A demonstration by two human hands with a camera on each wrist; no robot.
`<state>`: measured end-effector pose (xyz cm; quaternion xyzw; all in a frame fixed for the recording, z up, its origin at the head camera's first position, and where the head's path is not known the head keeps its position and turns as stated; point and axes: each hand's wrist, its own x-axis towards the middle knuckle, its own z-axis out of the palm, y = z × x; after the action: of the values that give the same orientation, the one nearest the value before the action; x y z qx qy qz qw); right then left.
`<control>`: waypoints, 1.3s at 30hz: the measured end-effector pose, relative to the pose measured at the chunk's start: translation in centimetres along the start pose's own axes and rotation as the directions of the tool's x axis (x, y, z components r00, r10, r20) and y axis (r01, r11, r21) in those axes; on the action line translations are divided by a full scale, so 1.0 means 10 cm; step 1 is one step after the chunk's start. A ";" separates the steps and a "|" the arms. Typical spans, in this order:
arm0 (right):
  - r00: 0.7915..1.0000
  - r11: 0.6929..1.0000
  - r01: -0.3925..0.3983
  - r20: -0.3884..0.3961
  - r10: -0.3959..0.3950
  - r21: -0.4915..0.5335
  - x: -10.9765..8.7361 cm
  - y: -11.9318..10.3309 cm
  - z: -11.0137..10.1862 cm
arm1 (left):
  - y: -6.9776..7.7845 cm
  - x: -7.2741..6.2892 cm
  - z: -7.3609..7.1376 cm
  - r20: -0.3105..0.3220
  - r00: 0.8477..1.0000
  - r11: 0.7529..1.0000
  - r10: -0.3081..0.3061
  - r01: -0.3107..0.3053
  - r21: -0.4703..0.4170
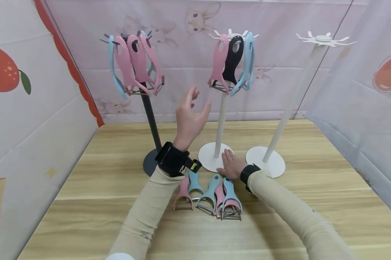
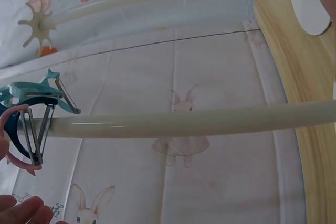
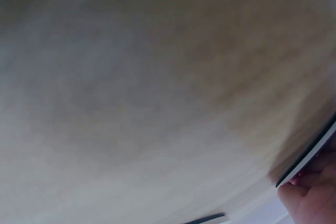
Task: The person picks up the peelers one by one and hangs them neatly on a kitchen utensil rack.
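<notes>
My left hand is raised beside the middle white stand, its fingers apart and holding nothing. Just to its right, a pink peeler, a black peeler and light blue peelers hang from the stand's top hooks. The left wrist view shows my fingertips below the hanging pink peeler. Low on the table, my right hand rests with extended fingers on that stand's round base. Close in front of it lie several loose peelers, blue and pink.
On the left, a black stand carries several pink peelers and a light blue one. A white stand with bare hooks leans in view at right. Printed cloth encloses the wooden table.
</notes>
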<state>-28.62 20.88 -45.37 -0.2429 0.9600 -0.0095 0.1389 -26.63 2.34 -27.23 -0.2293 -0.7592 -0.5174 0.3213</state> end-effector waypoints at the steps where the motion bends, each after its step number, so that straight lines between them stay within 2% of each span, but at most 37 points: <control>1: 1.000 1.000 -0.002 0.005 0.002 -0.006 0.00 0.00 0.00 | -0.02 -0.04 -0.01 0.018 1.000 1.000 0.004 -0.004 0.007; 5: 1.000 1.000 -0.011 0.009 0.011 0.010 -0.02 -0.01 -0.03 | -0.09 -0.18 -0.08 0.147 0.989 0.998 0.017 -0.025 0.059; 7: 1.000 1.000 -0.015 0.014 0.015 0.012 -0.02 0.00 -0.03 | -0.12 -0.26 -0.11 0.238 0.971 0.991 0.015 -0.046 0.124; 8: 1.000 1.000 -0.013 0.012 0.013 0.014 -0.02 0.01 -0.02 | -0.15 -0.30 -0.13 0.289 0.957 0.986 0.009 -0.057 0.160; 10: 1.000 1.000 -0.010 0.010 0.010 0.007 -0.01 0.03 -0.01 | -0.19 -0.38 -0.16 0.396 0.918 0.968 -0.017 -0.084 0.236; 13: 1.000 1.000 -0.006 0.007 0.007 -0.010 0.00 0.06 0.01 | -0.26 -0.52 -0.21 0.537 0.839 0.936 -0.089 -0.114 0.332; 15: 1.000 1.000 -0.005 0.003 0.006 -0.013 0.01 0.07 0.02 | -0.31 -0.61 -0.23 0.599 0.788 0.921 -0.141 -0.118 0.371; 16: 1.000 1.000 -0.004 0.001 0.004 -0.016 0.01 0.08 0.03 | -0.33 -0.66 -0.24 0.619 0.768 0.916 -0.163 -0.115 0.385; 18: 1.000 1.000 -0.002 -0.002 0.002 -0.017 0.01 0.08 0.03 | -0.36 -0.74 -0.26 0.639 0.743 0.910 -0.197 -0.104 0.401; 21: 1.000 1.000 0.004 -0.013 -0.004 -0.005 0.01 0.07 0.02 | -0.40 -0.85 -0.29 0.651 0.726 0.905 -0.223 -0.094 0.415; 22: 1.000 1.000 0.004 -0.014 -0.004 -0.004 0.01 0.06 0.02 | -0.42 -0.89 -0.29 0.655 0.719 0.898 -0.231 -0.102 0.428; 25: 1.000 1.000 0.004 -0.014 -0.005 -0.002 0.00 0.05 0.00 | -0.46 -1.00 -0.32 0.672 0.691 0.856 -0.268 -0.149 0.495; 27: 1.000 1.000 0.005 -0.012 -0.005 -0.004 -0.01 0.04 0.00 | -0.49 -1.08 -0.35 0.685 0.657 0.828 -0.316 -0.162 0.537; 29: 1.000 1.000 0.007 -0.013 -0.007 -0.004 -0.01 0.03 -0.01 | -0.52 -1.15 -0.37 0.692 0.620 0.810 -0.368 -0.152 0.567; 32: 1.000 1.000 0.010 -0.014 -0.010 -0.002 -0.01 0.02 -0.01 | -0.55 -1.22 -0.42 0.698 0.567 0.811 -0.437 -0.088 0.579; 33: 1.000 1.000 0.010 -0.013 -0.010 -0.002 -0.01 0.01 -0.01 | -0.56 -1.25 -0.43 0.700 0.556 0.812 -0.449 -0.073 0.579; 35: 1.000 1.000 0.009 -0.011 -0.009 0.002 -0.01 0.00 -0.01 | -0.58 -1.29 -0.45 0.703 0.545 0.815 -0.457 -0.060 0.576; 39: 1.000 1.000 0.007 -0.008 -0.007 0.009 -0.01 -0.01 -0.02 | -0.62 -1.35 -0.48 0.706 0.546 0.821 -0.451 -0.057 0.568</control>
<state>-28.53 20.81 -45.18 -0.2456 0.9596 -0.0155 0.1362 -20.32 -4.60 -39.76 -0.2526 -0.9516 -0.1557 -0.0802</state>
